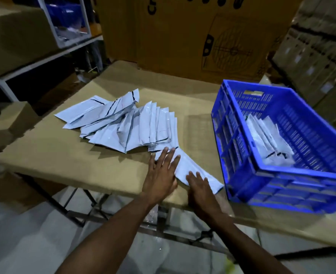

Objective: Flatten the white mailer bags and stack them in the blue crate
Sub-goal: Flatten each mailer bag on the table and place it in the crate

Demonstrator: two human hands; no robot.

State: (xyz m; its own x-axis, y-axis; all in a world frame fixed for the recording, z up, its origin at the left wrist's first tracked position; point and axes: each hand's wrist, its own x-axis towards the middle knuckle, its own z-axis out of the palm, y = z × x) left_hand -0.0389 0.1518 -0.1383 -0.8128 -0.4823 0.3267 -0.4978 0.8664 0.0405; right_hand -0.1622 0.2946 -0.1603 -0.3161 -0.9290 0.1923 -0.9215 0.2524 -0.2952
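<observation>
Both the left hand (161,173) and right hand (199,186) press flat, fingers spread, gripping nothing, on one mailer bag (190,165) whose long axis runs near-right toward the blue crate (240,171), nearest the right hand

Both flat hands on mailer bag (190,165)

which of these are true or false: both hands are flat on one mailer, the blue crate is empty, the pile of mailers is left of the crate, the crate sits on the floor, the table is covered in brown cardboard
1. Both hands press flat on one mailer. True: the left hand and the right hand lie open on the mailer near the table's front edge.
2. The blue crate is empty. False: the blue crate already holds several white mailers.
3. The pile of mailers lies left of the crate. True: the pile is spread out there.
4. The crate sits on the floor. False: it stands on the table.
5. The table is covered in brown cardboard. True.
</observation>
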